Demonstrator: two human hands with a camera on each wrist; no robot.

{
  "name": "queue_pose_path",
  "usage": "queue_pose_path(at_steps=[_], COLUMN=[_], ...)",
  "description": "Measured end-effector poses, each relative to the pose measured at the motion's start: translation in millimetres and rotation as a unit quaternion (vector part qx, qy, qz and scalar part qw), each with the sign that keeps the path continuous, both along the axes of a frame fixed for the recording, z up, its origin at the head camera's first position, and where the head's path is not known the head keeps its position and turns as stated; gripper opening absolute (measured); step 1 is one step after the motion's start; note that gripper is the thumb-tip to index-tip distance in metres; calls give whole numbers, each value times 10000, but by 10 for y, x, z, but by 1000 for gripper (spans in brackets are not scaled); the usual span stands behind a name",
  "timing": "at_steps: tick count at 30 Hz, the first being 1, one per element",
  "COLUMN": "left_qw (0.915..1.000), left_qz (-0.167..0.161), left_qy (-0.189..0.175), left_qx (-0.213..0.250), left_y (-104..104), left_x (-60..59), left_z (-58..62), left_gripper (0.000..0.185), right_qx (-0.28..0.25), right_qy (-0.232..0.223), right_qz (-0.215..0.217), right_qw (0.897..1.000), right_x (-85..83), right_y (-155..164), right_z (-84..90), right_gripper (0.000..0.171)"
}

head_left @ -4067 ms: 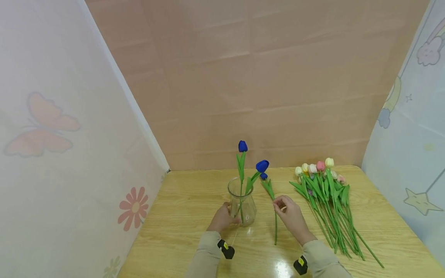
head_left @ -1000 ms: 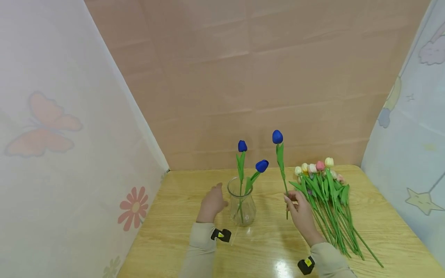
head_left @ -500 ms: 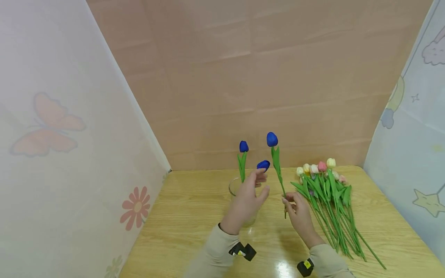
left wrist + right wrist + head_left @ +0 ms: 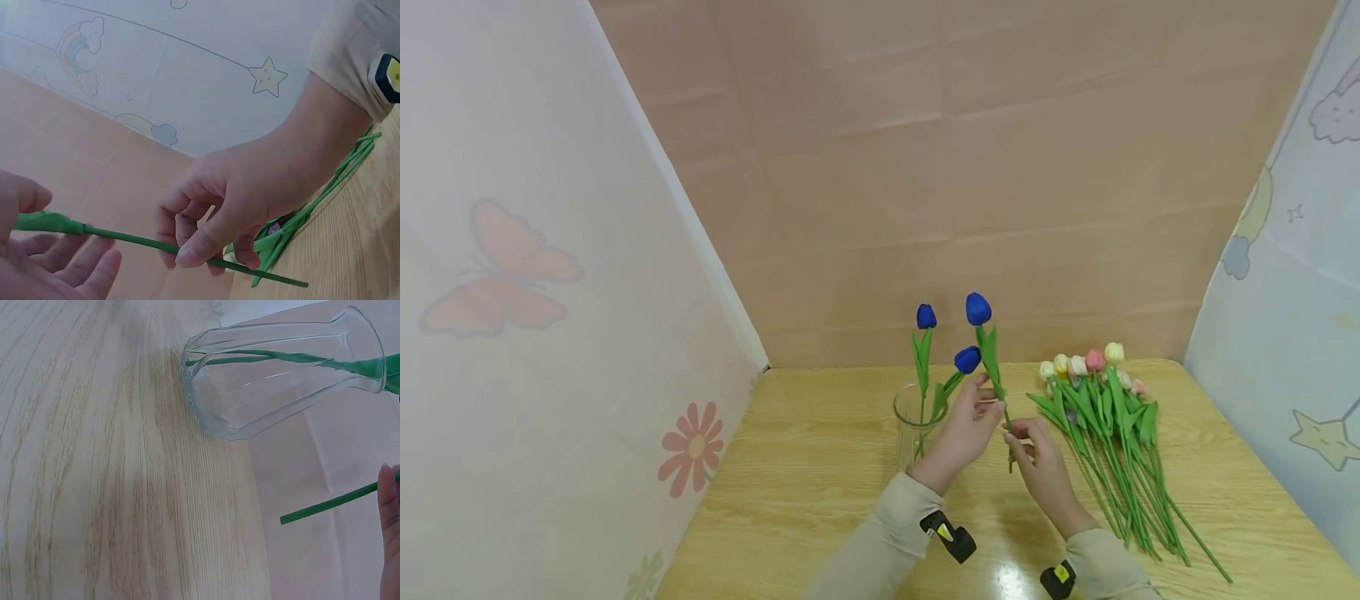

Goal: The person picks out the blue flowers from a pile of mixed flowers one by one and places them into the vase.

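Observation:
My right hand (image 4: 1043,471) pinches the lower stem of a blue artificial tulip (image 4: 978,309), held upright just right of the glass vase (image 4: 906,442). In the left wrist view the bare stem end (image 4: 284,279) sticks out past the right thumb. My left hand (image 4: 962,433) reaches across in front of the vase, palm toward the held tulip. Its fingers are loosely spread behind the stem by the leaf base (image 4: 47,221), the thumb apart above. Standing in the vase are two more blue tulips, one upright (image 4: 927,317) and one leaning right (image 4: 967,360).
A pile of artificial tulips (image 4: 1101,417) with white, yellow and pink heads lies on the right of the wooden table (image 4: 797,483). Behind stands a brown backdrop (image 4: 850,208), with printed cloth (image 4: 550,167) on the left side and more on the right.
The right hand has lifted the blue tulip off the table. My left hand has left the vase and swung right to the held stem, while the tulip's head has tipped left.

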State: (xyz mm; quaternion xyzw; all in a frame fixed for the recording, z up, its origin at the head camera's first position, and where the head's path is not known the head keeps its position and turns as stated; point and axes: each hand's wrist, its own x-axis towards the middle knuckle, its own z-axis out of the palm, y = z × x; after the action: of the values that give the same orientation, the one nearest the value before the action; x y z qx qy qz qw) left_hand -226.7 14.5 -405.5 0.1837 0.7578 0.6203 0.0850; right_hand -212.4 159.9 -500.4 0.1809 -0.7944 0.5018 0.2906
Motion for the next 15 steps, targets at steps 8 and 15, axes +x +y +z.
queue_pose_path(at_steps=[8,15], left_qw=[9945,9660], left_qz=[233,575], left_qy=[997,2522], left_qx=[-227,-31], left_y=[-44,-237], left_x=[77,239], left_z=[31,445], left_gripper=[21,26], right_qx=[143,306], right_qy=[-212,-62], right_qz=[175,275], right_qw=[9995,9991], right_x=[83,-18], right_y=[-54,-18], right_z=[143,-98], right_gripper=[13,17])
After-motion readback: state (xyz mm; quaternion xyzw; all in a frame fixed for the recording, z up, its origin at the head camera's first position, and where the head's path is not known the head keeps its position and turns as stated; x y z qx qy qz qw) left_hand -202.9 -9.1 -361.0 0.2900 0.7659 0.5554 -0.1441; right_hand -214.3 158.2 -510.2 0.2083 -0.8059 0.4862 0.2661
